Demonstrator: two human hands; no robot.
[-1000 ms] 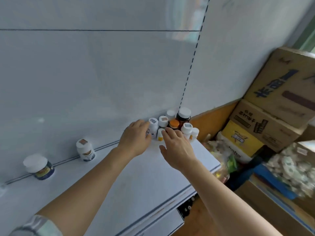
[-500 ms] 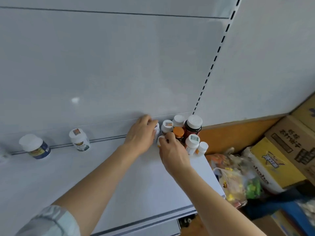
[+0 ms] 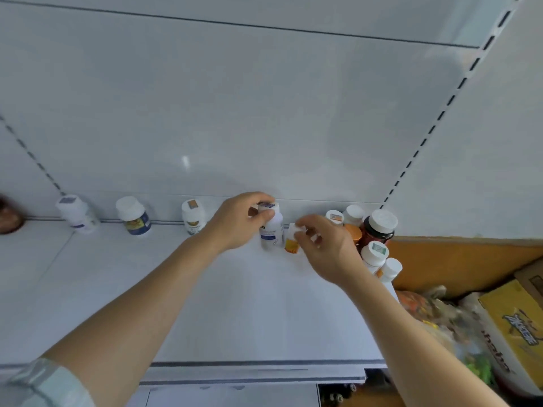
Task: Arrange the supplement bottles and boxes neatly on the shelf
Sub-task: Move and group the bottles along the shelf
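The white metal shelf (image 3: pixel 235 304) spans the lower half of the view, backed by a pale panel wall (image 3: pixel 264 113) with slotted uprights. At 4 o'clock, beside the shelf end, stands a yellow printed cardboard box (image 3: pixel 511 327) with a heap of clear plastic bags (image 3: pixel 440 312) against it.

The left hand (image 3: pixel 241 221) reaches to the rear of the shelf near centre and grips a white plastic bottle with a dark blue label (image 3: pixel 271 230) by its cap and shoulder, fingers curled over the top. The bottle is upright; whether its base touches the shelf cannot be determined. The right hand (image 3: pixel 326 245), just beside it at 3 o'clock, pinches a small white-capped bottle with an orange-yellow label (image 3: pixel 291 241) at the cap. The two bottles are close together, side by side.

At 3 o'clock of the right hand, a cluster stands in the rear right corner of the shelf: a dark red bottle with a large white cap (image 3: pixel 379 229), an orange-capped bottle (image 3: pixel 352 233) and several small white-capped bottles (image 3: pixel 374 254), packed closely.

Along the rear edge toward 9 o'clock stand three bottles, well apart: a white bottle with an orange cap sticker (image 3: pixel 192 215), a squat white-capped jar with a blue and yellow label (image 3: pixel 133 215), and a white bottle with a blue cap sticker (image 3: pixel 75 212), which looks tilted.
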